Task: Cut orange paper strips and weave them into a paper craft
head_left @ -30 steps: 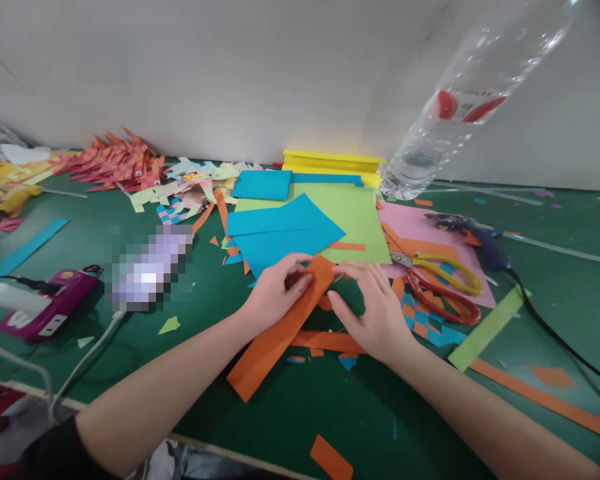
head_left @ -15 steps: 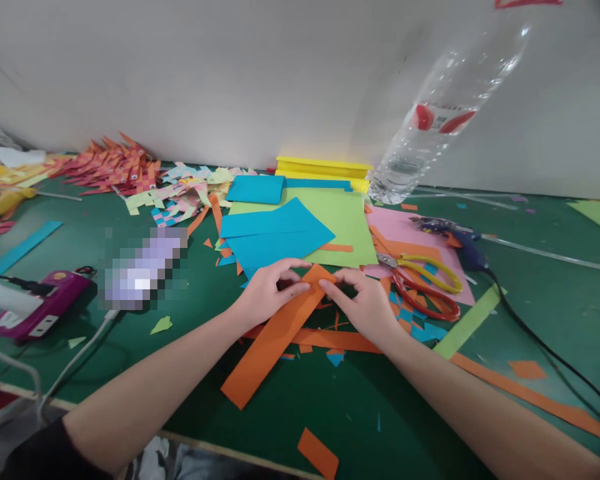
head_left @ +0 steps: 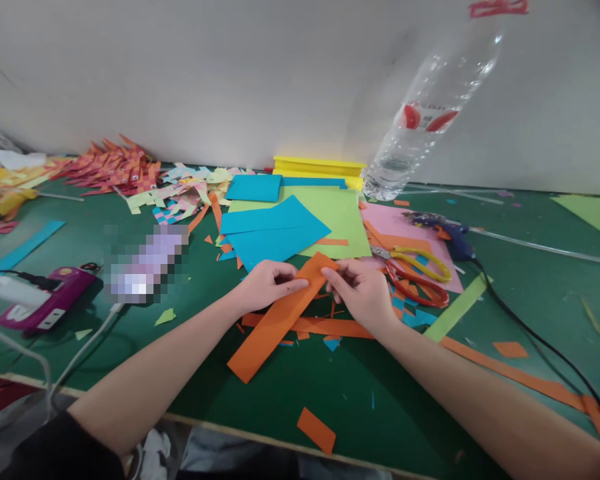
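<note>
Above green table (head_left: 205, 390), fingers (head_left: 293, 288) pinching orange strip (head_left: 273, 328), bottle label (head_left: 429, 119) (print unreadable)

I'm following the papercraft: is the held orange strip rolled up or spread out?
Spread out: the orange strip runs long and straight, its near end flat. Whether it has folded layers, cannot tell.

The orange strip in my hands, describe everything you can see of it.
The orange strip looks like plain matte paper, long and straight-edged. It slants from near left to far right, crossing over another orange strip, contact unclear. The left hand holds it toward the far end; the right hand grips its far right corner.
</note>
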`<state>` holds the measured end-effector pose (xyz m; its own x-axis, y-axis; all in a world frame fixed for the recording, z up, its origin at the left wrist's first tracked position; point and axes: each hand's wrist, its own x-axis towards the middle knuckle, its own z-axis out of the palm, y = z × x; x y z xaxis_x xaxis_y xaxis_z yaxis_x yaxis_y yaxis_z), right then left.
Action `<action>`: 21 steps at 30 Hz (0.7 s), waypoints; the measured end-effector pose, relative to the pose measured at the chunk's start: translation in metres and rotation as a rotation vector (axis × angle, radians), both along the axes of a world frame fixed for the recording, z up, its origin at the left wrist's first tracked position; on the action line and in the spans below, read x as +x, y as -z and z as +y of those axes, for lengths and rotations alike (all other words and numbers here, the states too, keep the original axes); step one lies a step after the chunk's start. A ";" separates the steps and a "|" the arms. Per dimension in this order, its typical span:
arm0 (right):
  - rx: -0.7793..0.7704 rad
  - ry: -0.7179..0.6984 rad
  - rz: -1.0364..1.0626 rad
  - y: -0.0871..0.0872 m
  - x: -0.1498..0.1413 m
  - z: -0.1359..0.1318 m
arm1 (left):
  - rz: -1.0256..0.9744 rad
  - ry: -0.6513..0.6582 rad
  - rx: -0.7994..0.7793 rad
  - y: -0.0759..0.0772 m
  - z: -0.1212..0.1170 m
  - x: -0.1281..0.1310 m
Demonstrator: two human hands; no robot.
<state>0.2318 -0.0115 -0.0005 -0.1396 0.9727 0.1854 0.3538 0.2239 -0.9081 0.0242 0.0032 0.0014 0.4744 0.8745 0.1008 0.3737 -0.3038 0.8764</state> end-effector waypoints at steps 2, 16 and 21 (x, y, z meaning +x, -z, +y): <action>-0.071 -0.040 0.088 0.002 -0.001 -0.001 | -0.006 -0.019 0.000 0.001 -0.001 0.000; -0.192 -0.237 0.016 0.005 -0.006 -0.005 | -0.046 -0.116 0.001 0.006 -0.002 0.002; -0.249 -0.294 0.010 0.008 -0.005 0.000 | 0.008 -0.088 0.011 0.005 -0.002 0.003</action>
